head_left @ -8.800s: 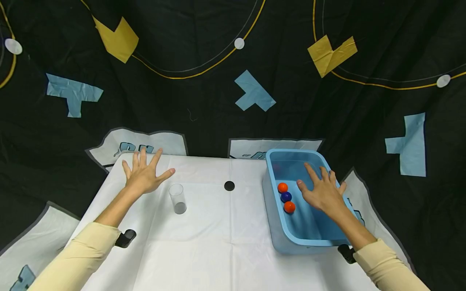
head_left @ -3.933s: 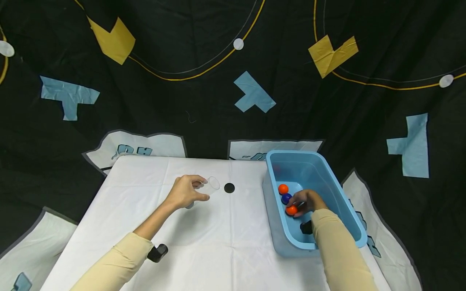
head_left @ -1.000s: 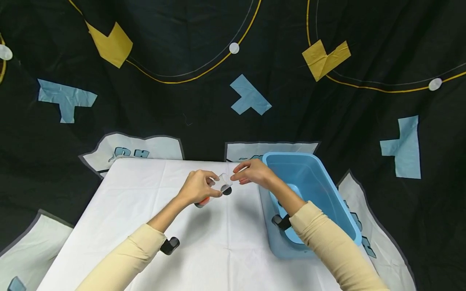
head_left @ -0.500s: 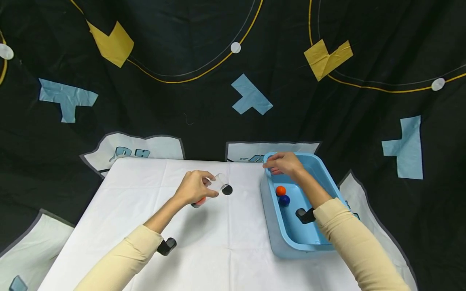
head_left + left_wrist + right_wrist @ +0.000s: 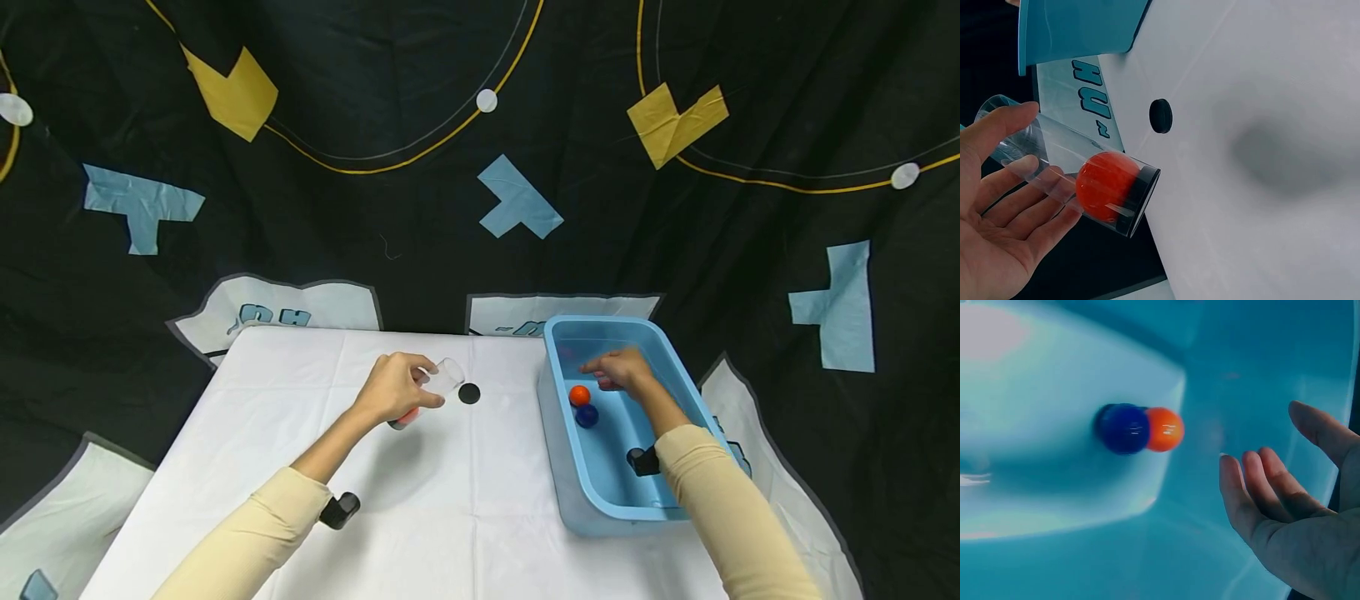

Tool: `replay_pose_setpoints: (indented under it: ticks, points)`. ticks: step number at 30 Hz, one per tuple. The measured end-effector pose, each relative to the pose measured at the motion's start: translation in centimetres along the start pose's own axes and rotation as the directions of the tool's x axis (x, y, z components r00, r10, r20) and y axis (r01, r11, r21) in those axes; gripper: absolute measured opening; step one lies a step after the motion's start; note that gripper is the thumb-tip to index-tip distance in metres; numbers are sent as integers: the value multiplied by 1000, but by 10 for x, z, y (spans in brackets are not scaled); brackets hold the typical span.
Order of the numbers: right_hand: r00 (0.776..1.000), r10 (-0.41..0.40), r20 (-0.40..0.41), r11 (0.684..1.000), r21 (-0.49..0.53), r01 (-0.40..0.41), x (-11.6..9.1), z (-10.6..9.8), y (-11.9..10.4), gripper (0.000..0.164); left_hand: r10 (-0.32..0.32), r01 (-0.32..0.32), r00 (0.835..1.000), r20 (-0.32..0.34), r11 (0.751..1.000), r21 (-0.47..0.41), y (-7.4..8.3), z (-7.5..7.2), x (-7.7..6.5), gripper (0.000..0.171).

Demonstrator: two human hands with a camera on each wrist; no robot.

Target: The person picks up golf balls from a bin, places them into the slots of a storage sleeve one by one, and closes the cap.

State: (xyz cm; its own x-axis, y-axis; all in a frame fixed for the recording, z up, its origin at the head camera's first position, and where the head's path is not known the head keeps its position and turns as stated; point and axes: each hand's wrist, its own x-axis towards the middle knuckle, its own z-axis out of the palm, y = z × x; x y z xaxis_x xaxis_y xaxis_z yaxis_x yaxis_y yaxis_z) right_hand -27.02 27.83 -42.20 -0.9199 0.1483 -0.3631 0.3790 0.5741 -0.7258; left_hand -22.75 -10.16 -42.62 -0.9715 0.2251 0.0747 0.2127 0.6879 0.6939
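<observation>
My left hand (image 5: 392, 390) grips a clear cylinder (image 5: 1060, 140), tilted above the white table, its open mouth pointing up toward the bin side. Inside, against the cylinder's black base, rests an orange-red ball (image 5: 1107, 186). In the head view my right hand (image 5: 624, 371) reaches into the light blue plastic bin (image 5: 561, 475). Its fingers are loosely bent and nothing is between them, as the right wrist view shows. Close to those fingers, an orange ball (image 5: 579, 396) and a dark blue ball (image 5: 587, 416) lie side by side on the bin floor.
A round black disc (image 5: 469, 393) lies on the white table (image 5: 420, 525) between the cylinder and the bin. Bin walls surround the right hand's space. Behind the table hangs a black cloth (image 5: 420, 242) with tape shapes on it.
The cylinder, earlier standing on the table, is now in my left hand. One orange ball went from bin to cylinder. My right hand has since moved from the cylinder's mouth back into the bin.
</observation>
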Motion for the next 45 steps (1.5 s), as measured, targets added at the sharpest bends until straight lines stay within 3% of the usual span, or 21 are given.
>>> replay_pose_setpoints:
  ticks: [6,14,24,28,39,45]
  points:
    - [996,88,12,996,20,-88,13,10,23,36,0,0,1000,0,1000,-8,-1,0,-1,44]
    - [974,226,24,974,23,-227,29,16,42,59,8,-8,1000,0,1000,-22,-2,-1,-2,45]
    - [933,360,30,930,67,-361,46,28,63,53,8,-8,1000,5,1000,-26,-2,0,-2,42]
    - [924,383,19,923,45,-383,51,32,68,57,14,-14,1000,0,1000,-22,-3,0,-2,42]
    - [916,380,128,919,64,-390,54,35,69,55,10,-10,1000,0,1000,-12,-4,-2,-1,42]
    - [925,355,132,927,78,-367,54,36,74,56,-5,5,1000,0,1000,-11,-5,-2,-3,43]
